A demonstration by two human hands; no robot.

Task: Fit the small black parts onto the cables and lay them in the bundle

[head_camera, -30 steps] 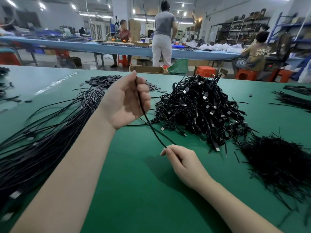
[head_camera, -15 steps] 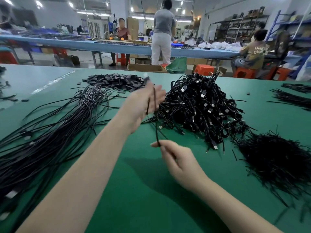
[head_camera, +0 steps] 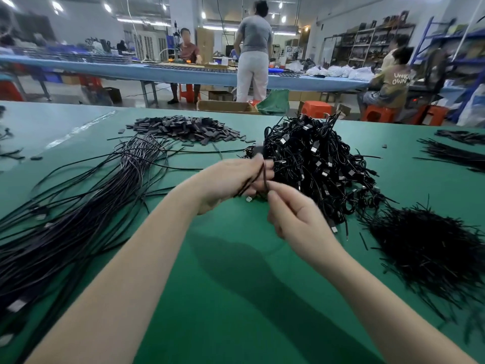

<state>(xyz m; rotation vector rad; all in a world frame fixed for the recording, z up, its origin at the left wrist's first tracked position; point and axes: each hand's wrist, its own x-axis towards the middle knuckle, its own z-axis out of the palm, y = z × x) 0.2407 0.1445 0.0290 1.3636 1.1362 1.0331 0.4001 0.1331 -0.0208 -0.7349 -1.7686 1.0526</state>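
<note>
Holding one cable (head_camera: 263, 177) above the desk (head_camera: 236, 285) just beside the tangled pile (head_camera: 315, 166), the left hand (head_camera: 231, 179) grips it while the right hand (head_camera: 294, 216) pinches it lower. A small black part (head_camera: 258, 149) seems fitted, though blurred. Next, probably, laying it in the bundle (head_camera: 78, 206) at left.

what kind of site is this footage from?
Most likely a cable-assembly workshop. A green table holds a tangled cable pile, a laid-out bundle and a heap of small black parts. Other workers sit at a long blue bench; storage shelving stands behind.
</note>
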